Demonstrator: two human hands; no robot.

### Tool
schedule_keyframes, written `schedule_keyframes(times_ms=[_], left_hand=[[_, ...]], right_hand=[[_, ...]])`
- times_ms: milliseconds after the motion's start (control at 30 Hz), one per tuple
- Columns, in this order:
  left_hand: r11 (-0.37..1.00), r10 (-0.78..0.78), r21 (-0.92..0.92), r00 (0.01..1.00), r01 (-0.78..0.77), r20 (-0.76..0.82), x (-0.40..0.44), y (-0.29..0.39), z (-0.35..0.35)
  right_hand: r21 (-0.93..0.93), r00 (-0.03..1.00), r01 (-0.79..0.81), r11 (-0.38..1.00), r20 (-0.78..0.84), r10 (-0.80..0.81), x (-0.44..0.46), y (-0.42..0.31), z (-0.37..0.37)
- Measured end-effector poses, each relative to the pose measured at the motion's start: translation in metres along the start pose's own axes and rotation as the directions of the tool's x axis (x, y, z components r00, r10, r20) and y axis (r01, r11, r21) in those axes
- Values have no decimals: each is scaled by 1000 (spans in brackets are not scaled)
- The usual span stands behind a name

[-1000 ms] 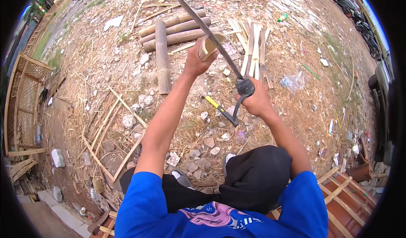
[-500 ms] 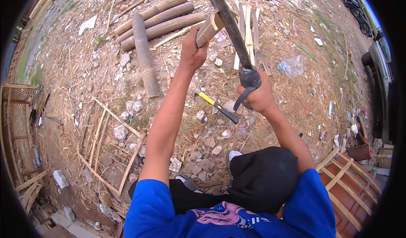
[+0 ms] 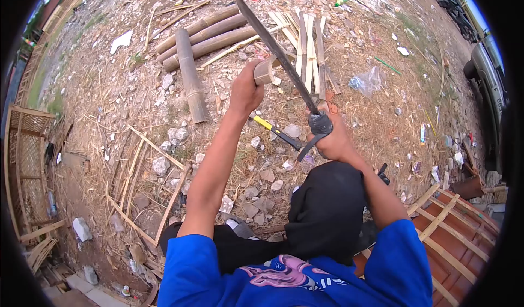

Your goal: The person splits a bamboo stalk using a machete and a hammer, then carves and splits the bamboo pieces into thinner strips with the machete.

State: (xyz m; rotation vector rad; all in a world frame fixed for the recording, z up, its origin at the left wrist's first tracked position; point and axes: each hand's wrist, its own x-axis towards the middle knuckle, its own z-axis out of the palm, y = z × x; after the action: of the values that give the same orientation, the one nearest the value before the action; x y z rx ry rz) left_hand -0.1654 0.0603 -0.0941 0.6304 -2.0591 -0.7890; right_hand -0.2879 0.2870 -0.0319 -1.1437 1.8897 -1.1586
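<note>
We count: four bamboo poles (image 3: 204,37), eleven o'clock; one machete (image 3: 277,52), twelve o'clock; one green bottle (image 3: 341,0), one o'clock; one plastic bag (image 3: 367,82), two o'clock.

We note left arm (image 3: 215,168) stretched well forward, left hand (image 3: 245,91) curled in a firm grip, right arm (image 3: 376,187) angled inward past our bent right knee (image 3: 333,189), right hand (image 3: 334,140) clenched a little nearer us, the two hands held apart.
</note>
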Motion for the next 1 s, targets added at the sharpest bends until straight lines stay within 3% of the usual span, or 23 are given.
schedule_keyframes(times_ms=[100,233,367,567,667,767,800,933,1000], left_hand=[[998,39,-46,999,-40,-20,-4,2,4],[997,75,-27,996,-77,-50,0,-2,6],[999,-42,-27,999,41,-31,2,-3,13],[998,21,57,1000,-20,-19,7,-2,18],[998,30,58,995,-24,-92,9,-4,21],[992,-63,108,997,67,-39,18,-2,10],[995,-93,37,995,94,-34,24,6,6],[995,26,-97,996,-34,-82,48,67,-12],[983,42,-173,997,-54,-69,56,102,-28]], right_hand=[[89,995,-98,991,12,97,-10,1,2],[20,996,-84,996,-14,84,-2,-2,9],[24,998,-64,998,-19,64,5,17,10],[-21,992,-126,992,-33,125,2,5,2],[51,997,-79,996,-13,80,6,12,0],[189,993,-99,977,-44,110,5,-2,7],[182,995,-72,981,-54,84,6,-10,4],[168,995,38,985,-98,-22,2,-69,-18],[196,998,-39,980,-39,47,-10,-105,-36]])
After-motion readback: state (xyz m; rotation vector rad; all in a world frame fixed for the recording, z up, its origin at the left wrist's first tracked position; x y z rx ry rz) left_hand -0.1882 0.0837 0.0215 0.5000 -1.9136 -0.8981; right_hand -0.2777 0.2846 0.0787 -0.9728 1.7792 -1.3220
